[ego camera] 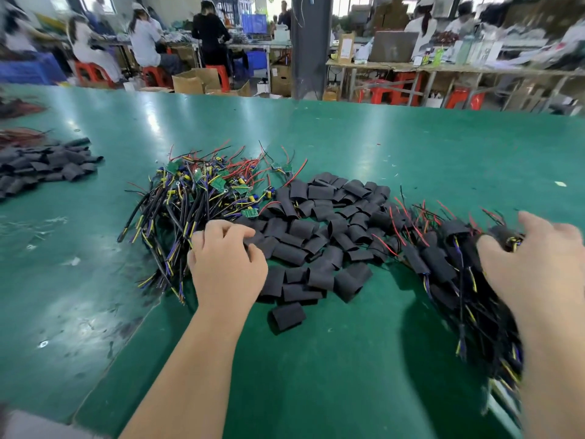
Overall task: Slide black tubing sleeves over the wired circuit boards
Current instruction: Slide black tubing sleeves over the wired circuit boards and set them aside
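A heap of short black tubing sleeves (319,236) lies in the middle of the green table (348,359). To its left sits a tangle of bare green circuit boards with red, black, yellow and blue wires (202,191). On the right is a pile of boards with sleeves over them (459,274). My left hand (226,264) rests at the left edge of the sleeve heap, fingers curled onto a sleeve. My right hand (544,267) lies on top of the sleeved pile, fingers bent over a sleeved board; its grip is blurred.
A second heap of black sleeves (44,167) and some red wires lie at the far left of the table. One loose sleeve (287,315) sits alone nearer to me. Beyond the table's far edge, people work at benches among red stools and cardboard boxes.
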A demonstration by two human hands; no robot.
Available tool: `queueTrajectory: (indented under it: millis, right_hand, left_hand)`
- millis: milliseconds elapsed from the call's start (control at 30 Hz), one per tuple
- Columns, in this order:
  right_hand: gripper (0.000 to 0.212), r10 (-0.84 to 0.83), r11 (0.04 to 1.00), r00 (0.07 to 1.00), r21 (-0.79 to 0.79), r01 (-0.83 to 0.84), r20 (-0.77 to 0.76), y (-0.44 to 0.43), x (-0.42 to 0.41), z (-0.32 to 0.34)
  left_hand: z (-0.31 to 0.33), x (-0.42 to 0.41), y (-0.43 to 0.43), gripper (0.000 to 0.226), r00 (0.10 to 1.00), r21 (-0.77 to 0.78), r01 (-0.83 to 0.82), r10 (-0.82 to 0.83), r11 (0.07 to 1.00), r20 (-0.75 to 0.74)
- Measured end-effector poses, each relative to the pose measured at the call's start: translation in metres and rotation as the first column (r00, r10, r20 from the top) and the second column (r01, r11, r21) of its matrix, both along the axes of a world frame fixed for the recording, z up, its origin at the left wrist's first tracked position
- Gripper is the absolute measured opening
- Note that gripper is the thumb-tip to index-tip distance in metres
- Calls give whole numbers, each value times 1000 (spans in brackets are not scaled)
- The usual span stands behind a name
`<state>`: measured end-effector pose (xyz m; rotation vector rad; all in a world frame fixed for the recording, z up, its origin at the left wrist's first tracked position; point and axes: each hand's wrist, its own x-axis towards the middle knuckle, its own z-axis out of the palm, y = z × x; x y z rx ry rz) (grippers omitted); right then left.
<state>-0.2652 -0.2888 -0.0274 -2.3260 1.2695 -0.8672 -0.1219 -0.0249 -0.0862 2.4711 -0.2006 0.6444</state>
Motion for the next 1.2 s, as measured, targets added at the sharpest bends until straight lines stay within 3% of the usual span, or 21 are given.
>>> queueTrajectory:
  millis: [133, 233, 467, 567, 733, 833, 933, 1000, 1067, 1200]
  right_hand:
    - [46, 169, 985, 980, -59, -163, 106, 13, 7, -5]
    - [37, 320, 944, 942, -110, -310, 96, 28, 13, -10]
    - [30, 460, 886, 882, -124, -447, 107, 47, 20, -24]
    - [27, 515, 854, 853, -141, -501, 83, 58, 24, -30]
    - [25, 585, 808, 808, -138, -574, 69, 67, 29, -34]
    - [25, 598, 798, 799, -135, -588, 59, 68, 29, -36]
    - [23, 602, 797, 795, -122, -592, 71, 69, 30, -36]
    - [23, 603, 797, 793, -113, -594, 88, 70, 30, -37]
    - [22, 604, 796, 790, -106, -596, 103, 70, 30, -37]
    - [22, 607, 795, 786, -87, -600, 116, 72, 29, -36]
  left_hand:
    - [1, 9, 9, 49, 982, 146, -139, 156, 979, -109]
    - [2, 16, 11, 43, 954, 284, -161, 223, 945, -201]
    - [22, 46, 3, 20, 971, 431, -235, 227, 871, 71]
    - [25, 65, 5, 22, 968, 562, -213, 251, 799, 10]
    - [36, 87, 15, 21, 975, 563, -136, 210, 815, -68]
    - [41, 95, 23, 15, 966, 346, -132, 198, 929, -165]
    - [48, 106, 32, 11, 927, 86, -102, 126, 991, -353]
    - [51, 113, 37, 21, 885, -157, -125, 39, 980, -464]
    - [55, 113, 39, 22, 842, -398, -163, -84, 903, -533]
    - [62, 103, 36, 19, 782, -484, -166, -184, 859, -595]
